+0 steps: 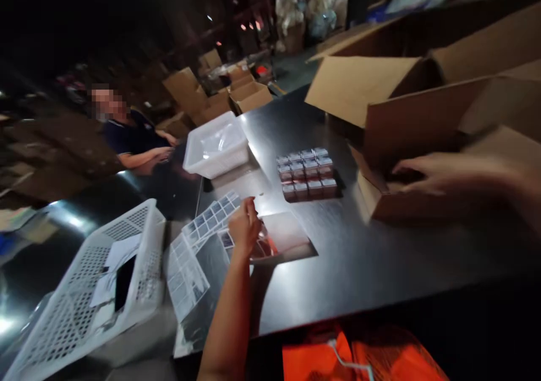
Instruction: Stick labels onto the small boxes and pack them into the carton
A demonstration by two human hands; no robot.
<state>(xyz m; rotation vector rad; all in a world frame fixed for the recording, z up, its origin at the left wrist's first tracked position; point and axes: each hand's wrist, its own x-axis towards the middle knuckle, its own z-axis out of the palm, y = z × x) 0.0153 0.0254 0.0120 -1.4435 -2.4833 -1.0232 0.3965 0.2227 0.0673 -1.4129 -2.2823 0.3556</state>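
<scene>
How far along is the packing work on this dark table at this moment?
Done, apparently: a block of small boxed items stands grouped in neat rows on the table. In hand: the left hand pinches a sheet of labels, and the right hand, blurred, reaches into an open cardboard box. Left: the block is not yet in the box; more label sheets lie unused.

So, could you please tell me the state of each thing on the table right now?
left hand: fingers pinched on the clear sheet
right hand: blurred, reaching into the small carton
small carton: open
large carton: flaps open
small boxes: grouped in a block
white tub: upright
white basket: tilted, holding papers
</scene>
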